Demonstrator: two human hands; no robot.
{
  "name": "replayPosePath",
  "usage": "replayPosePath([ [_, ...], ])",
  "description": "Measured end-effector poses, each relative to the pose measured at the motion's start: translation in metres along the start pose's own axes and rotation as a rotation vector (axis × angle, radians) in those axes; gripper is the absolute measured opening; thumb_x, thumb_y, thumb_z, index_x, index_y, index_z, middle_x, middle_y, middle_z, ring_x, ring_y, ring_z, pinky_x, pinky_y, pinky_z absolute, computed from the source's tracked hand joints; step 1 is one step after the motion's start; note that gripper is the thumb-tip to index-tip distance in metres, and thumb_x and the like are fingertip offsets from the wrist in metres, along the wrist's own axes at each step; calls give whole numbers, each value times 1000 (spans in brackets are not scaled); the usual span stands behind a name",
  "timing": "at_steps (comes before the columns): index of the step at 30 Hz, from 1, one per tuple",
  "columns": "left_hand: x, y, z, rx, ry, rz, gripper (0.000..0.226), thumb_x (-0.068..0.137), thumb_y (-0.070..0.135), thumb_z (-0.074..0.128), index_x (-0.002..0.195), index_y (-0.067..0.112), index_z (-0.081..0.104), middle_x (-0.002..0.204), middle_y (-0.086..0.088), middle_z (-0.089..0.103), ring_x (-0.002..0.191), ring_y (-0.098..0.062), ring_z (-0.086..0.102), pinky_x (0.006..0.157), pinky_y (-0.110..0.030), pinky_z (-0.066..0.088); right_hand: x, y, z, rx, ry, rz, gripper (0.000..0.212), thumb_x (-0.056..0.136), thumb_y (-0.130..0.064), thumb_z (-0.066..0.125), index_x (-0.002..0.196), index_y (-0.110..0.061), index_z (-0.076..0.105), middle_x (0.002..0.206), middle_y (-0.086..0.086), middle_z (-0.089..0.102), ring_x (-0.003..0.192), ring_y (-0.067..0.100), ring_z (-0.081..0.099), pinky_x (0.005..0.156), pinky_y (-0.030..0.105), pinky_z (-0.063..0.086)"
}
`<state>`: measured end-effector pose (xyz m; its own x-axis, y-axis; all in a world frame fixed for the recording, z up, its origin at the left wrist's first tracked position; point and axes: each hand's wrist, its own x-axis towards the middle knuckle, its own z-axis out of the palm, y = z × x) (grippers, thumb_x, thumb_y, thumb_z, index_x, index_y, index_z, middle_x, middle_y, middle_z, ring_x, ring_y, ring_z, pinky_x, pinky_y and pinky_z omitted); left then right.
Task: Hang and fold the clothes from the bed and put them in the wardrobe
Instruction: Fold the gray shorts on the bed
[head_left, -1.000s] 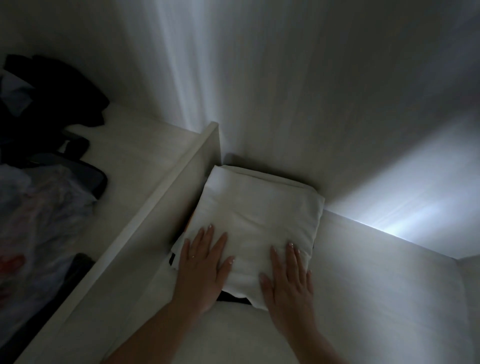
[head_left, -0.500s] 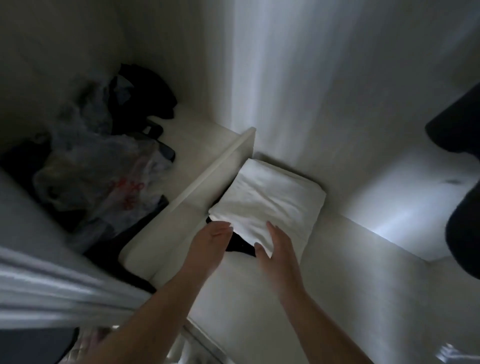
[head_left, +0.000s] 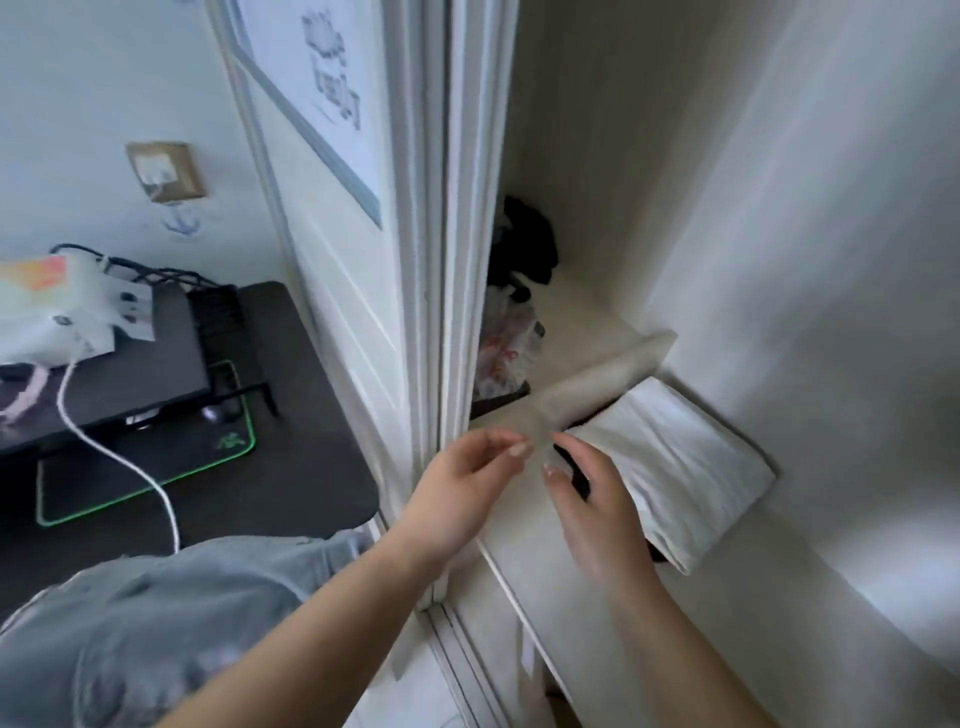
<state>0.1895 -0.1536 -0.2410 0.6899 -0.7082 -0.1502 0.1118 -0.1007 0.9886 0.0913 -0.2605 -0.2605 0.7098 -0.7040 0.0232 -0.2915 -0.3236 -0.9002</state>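
Note:
A folded white garment (head_left: 675, 462) lies on the pale wardrobe shelf (head_left: 524, 525), against the back wall and right of an upright divider (head_left: 608, 379). A dark item peeks out under its front edge. My left hand (head_left: 462, 493) hovers in front of the shelf with loosely curled fingers and holds nothing. My right hand (head_left: 592, 509) hangs just in front of the garment's near corner, fingers relaxed, apart from the cloth.
Left of the divider sit a plastic bag (head_left: 506, 348) and black clothes (head_left: 530, 239). The white wardrobe door frame (head_left: 441, 260) stands at centre. A black desk (head_left: 208, 467) with a mouse pad, cable and papers is at the left.
Both hands have come off the folded white garment and drawn back out of the wardrobe. My view has pulled back and swung left, bringing the door frame and desk into sight.

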Motion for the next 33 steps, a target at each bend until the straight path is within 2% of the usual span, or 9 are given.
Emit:
replayPosePath([
  [2, -30, 7, -30, -49, 49, 32, 11, 92, 21, 60, 100, 18, 67, 95, 3, 70, 90, -4, 64, 79, -12, 47, -18, -27, 24, 10, -42, -71, 31, 92, -22, 57, 115, -42, 53, 121, -19, 53, 113, -13, 45, 89, -1, 30],
  [6, -93, 17, -86, -73, 151, 82, 9, 92, 20, 59, 96, 20, 67, 90, 4, 71, 86, -4, 64, 72, -11, 46, -56, -66, 63, 90, -145, -153, 32, 93, -21, 56, 112, -46, 54, 124, -18, 55, 119, -5, 47, 100, 19, 35],
  [9, -157, 20, -139, -49, 280, 118, 14, 92, 19, 59, 102, 15, 67, 96, -4, 72, 85, -6, 65, 74, -14, 50, -99, -101, 102, 101, -244, -230, 28, 92, -25, 54, 108, -48, 55, 121, -26, 52, 115, -14, 44, 100, 20, 34],
  [12, -216, 19, -185, -55, 420, 128, 14, 92, 19, 59, 103, 15, 66, 100, -5, 72, 85, -5, 65, 75, -13, 49, -138, -132, 140, 106, -323, -309, 29, 93, -21, 55, 110, -45, 55, 123, -21, 53, 118, -6, 47, 103, 22, 36],
  [14, -258, 16, -213, -77, 511, 122, 12, 92, 19, 59, 101, 18, 67, 99, -3, 72, 84, -4, 65, 74, -15, 49, -166, -152, 167, 105, -389, -353, 30, 93, -18, 56, 111, -42, 55, 123, -17, 54, 117, -3, 49, 102, 17, 36],
  [17, -320, 5, -253, -87, 664, 115, 12, 92, 23, 59, 100, 21, 68, 95, 5, 74, 83, -2, 66, 69, -12, 48, -208, -182, 207, 77, -513, -467, 30, 94, -20, 54, 113, -43, 53, 119, -25, 52, 110, -21, 43, 89, -3, 30],
  [23, -429, -19, -313, -121, 972, 75, 12, 93, 27, 58, 99, 27, 68, 98, 9, 74, 88, -4, 68, 68, -14, 47, -283, -227, 295, 80, -838, -574, 32, 95, -22, 52, 123, -39, 53, 126, -24, 47, 117, -13, 40, 93, 3, 27],
  [29, -517, -48, -355, -175, 1259, -22, 12, 93, 31, 58, 98, 28, 68, 93, 12, 74, 88, -2, 67, 83, -23, 49, -348, -254, 382, 96, -1168, -634, 31, 95, -22, 52, 119, -42, 54, 127, -23, 50, 120, -14, 40, 84, -8, 27],
  [33, -557, -64, -378, -256, 1486, -96, 10, 93, 25, 58, 96, 24, 68, 90, 6, 74, 90, -10, 68, 87, -29, 50, -376, -268, 435, 85, -1345, -655, 29, 95, -27, 52, 118, -44, 53, 127, -21, 51, 117, -10, 44, 87, 1, 33],
])
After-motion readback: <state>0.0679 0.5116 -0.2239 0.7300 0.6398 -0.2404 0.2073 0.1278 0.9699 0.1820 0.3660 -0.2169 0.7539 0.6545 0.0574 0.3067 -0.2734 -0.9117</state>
